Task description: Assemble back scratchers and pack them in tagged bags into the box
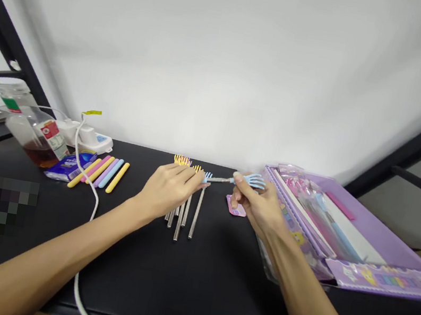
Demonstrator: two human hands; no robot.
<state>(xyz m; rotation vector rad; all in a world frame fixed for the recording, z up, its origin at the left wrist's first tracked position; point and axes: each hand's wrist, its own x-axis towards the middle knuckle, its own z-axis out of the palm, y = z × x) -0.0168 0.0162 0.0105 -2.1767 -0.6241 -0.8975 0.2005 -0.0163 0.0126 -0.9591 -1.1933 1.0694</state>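
Note:
Between my hands is a back scratcher (219,180) with a light-blue claw head and a metal rod, held level above the black table. My left hand (171,187) is closed around its blue handle end, which is mostly hidden in the fist. At the neck of the claw, my right hand (260,200) pinches with thumb and fingers. Under and behind my left hand lie several metal rods (196,214) with yellow and blue claw heads (181,160). Off to the left, a row of loose coloured handles (111,173) in yellow, pink, purple and blue rests on the table.
A purple box (386,219) of plastic-wrapped items stands at right, beside a small pink card (235,206). On the left are a bottle of brown liquid (37,131), a purple packet (67,166) and a white power strip (96,141). A white cable (93,208) crosses the table.

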